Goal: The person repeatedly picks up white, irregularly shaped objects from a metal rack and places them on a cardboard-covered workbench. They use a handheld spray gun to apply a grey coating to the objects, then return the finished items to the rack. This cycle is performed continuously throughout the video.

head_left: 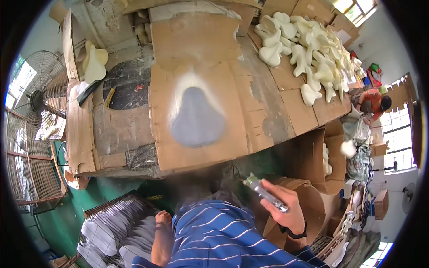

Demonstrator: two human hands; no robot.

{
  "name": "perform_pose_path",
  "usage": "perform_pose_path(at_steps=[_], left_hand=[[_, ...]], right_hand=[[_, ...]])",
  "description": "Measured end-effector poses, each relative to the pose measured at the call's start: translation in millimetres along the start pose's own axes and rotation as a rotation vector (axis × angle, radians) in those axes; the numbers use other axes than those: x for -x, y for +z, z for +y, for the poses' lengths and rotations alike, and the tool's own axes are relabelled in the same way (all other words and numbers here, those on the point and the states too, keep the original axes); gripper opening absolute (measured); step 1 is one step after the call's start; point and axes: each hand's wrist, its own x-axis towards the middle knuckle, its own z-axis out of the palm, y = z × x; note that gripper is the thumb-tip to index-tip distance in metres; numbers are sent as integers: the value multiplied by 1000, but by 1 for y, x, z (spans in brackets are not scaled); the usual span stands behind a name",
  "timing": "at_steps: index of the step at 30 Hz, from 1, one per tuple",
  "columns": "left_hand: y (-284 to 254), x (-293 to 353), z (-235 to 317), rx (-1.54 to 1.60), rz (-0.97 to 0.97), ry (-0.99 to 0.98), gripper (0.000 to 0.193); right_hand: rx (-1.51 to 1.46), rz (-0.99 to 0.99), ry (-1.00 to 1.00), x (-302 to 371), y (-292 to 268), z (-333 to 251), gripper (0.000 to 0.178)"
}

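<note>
My right hand (286, 210) is clamped around a spray gun (267, 195), held off the near edge of the cardboard-covered table (125, 129), nozzle aimed back toward it. My left hand (162, 217) hangs low by my striped shirt; whether its fingers are closed I cannot tell. The grey saddle-shaped piece (196, 118) lies mid-table toward the near edge and looks fully coated, ringed by pale overspray. A heap of uncoated cream pieces (308, 49) waits at the far right corner. Bare cardboard surrounds the grey piece, leaving free room.
</note>
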Motion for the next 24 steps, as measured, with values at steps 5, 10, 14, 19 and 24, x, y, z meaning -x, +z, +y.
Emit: perform_pose_path(at_steps=[5, 10, 14, 19, 24], left_hand=[[10, -36, 44, -74, 183, -2, 35], [87, -2, 102, -351, 470, 74, 41], [97, -11, 109, -415, 436, 44, 41], [85, -8, 84, -450, 471, -68, 38], [53, -11, 60, -392, 420, -134, 39]], right_hand=[[-31, 122, -63, -15, 7, 9, 58], [-14, 194, -80, -23, 6, 3, 56], [-1, 100, 4, -5, -4, 10, 56], [-15, 56, 24, 7, -14, 8, 55], [-38, 120, 113, 10, -15, 17, 52]])
